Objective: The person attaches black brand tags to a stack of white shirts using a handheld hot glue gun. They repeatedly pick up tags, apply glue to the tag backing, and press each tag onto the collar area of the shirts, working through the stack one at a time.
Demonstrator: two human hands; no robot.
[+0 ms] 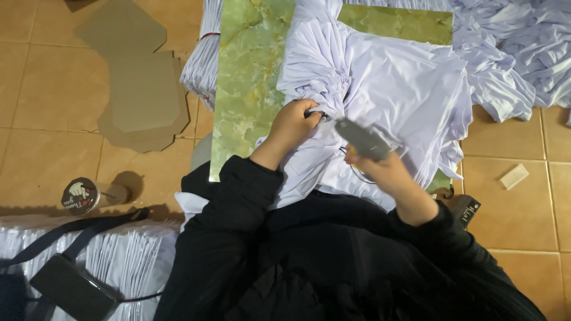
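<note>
A white garment (386,89) of thin, smooth fabric lies spread and rumpled, gathered into folds where the left hand's fingers (309,113) pinch it; from that pinch the cloth fans away above and to the side in long pleats. A small dark spot shows right at those fingertips, too small to make out. A grey handheld tool (363,139), flat and oblong, sits in the right hand's fingers (357,159), tilted, its far end pointing toward the pinched spot and just beside it. A thin dark cord loops below the tool.
</note>
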